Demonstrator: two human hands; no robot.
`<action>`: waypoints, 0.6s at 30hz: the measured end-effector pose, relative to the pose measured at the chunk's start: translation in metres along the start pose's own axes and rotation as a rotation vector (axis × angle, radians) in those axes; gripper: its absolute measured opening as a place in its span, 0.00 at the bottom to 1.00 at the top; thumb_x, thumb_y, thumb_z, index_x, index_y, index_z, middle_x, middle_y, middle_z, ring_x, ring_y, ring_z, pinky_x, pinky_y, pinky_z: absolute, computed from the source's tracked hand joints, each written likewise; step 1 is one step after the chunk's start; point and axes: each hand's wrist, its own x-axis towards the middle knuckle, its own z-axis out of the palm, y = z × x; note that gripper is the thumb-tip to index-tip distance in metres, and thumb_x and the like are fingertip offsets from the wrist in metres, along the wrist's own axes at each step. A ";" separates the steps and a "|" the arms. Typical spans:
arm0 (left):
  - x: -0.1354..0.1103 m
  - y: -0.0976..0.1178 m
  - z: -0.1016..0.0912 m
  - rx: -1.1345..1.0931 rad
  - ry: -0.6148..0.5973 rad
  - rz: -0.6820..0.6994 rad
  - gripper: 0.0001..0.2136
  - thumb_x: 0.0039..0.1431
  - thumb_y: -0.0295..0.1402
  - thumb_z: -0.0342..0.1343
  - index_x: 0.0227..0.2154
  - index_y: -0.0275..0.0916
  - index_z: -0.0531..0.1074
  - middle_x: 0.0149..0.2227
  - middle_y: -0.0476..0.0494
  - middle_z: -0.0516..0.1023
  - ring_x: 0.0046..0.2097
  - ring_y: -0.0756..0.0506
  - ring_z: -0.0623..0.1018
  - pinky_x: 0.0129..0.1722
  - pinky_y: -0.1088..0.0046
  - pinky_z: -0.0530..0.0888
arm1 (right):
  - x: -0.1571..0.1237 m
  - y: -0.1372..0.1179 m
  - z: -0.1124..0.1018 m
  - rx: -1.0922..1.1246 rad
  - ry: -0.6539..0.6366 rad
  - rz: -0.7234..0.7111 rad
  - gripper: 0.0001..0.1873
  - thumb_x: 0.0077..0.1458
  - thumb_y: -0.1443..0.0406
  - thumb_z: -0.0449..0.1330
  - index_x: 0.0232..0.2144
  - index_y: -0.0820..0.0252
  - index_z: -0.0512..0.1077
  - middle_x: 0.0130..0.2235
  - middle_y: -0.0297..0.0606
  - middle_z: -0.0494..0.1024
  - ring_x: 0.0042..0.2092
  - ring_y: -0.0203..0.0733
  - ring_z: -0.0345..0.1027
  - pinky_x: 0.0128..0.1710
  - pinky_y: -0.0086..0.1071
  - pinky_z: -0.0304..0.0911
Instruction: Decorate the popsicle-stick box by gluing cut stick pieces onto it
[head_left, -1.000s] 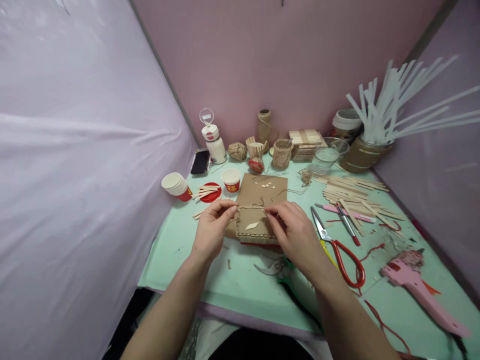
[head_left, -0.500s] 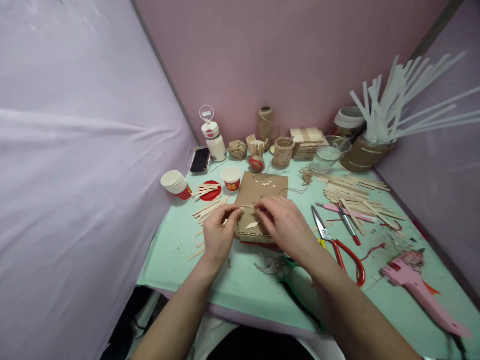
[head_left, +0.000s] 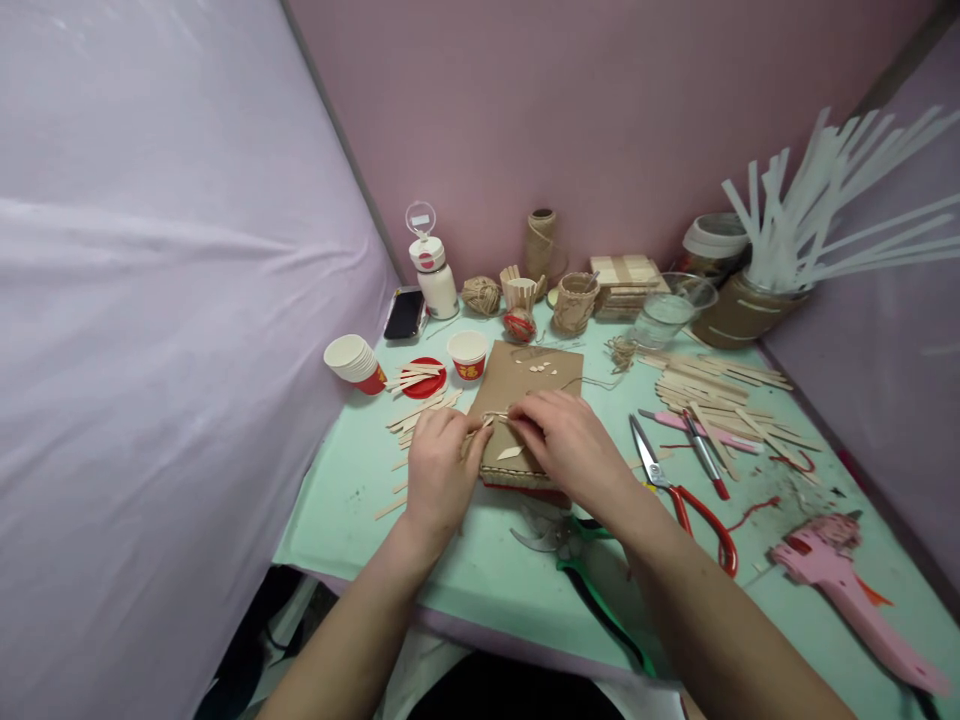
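Observation:
A small cardboard piece (head_left: 512, 465) edged with jute twine (head_left: 496, 417) lies on the mint-green table (head_left: 352, 490), a pale leaf-shaped chip on its face. My left hand (head_left: 437, 472) rests at its left edge, fingers curled and pinching the twine. My right hand (head_left: 571, 446) covers its right side, fingertips pinched on the same twine near the top edge. Behind it lies a larger brown cardboard sheet (head_left: 529, 375) with a few small chips on it.
Red-handled scissors (head_left: 686, 497), pink pens, craft sticks (head_left: 716, 390) and a pink glue gun (head_left: 851, 585) lie to the right. Green-handled cutters (head_left: 581, 575) sit near the front edge. Paper cups (head_left: 352, 362), a phone (head_left: 405, 313), twine balls and jars line the back.
Both hands have drawn closer together along the top edge of the small cardboard piece, the left hand moving right. The view has shifted slightly.

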 end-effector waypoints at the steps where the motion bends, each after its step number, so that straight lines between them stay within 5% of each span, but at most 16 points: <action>1: 0.000 0.001 -0.001 0.003 -0.020 -0.008 0.04 0.61 0.30 0.59 0.31 0.38 0.73 0.32 0.45 0.75 0.38 0.45 0.71 0.39 0.68 0.69 | 0.001 0.000 0.001 -0.002 0.001 -0.006 0.09 0.64 0.66 0.54 0.35 0.59 0.74 0.36 0.40 0.78 0.40 0.45 0.69 0.38 0.35 0.55; 18: -0.011 0.001 -0.009 -0.018 -0.114 0.138 0.11 0.64 0.30 0.54 0.47 0.35 0.74 0.44 0.37 0.75 0.46 0.42 0.70 0.48 0.61 0.71 | -0.002 0.003 0.003 -0.029 0.005 0.000 0.10 0.64 0.66 0.54 0.37 0.61 0.76 0.37 0.41 0.75 0.39 0.44 0.68 0.39 0.35 0.58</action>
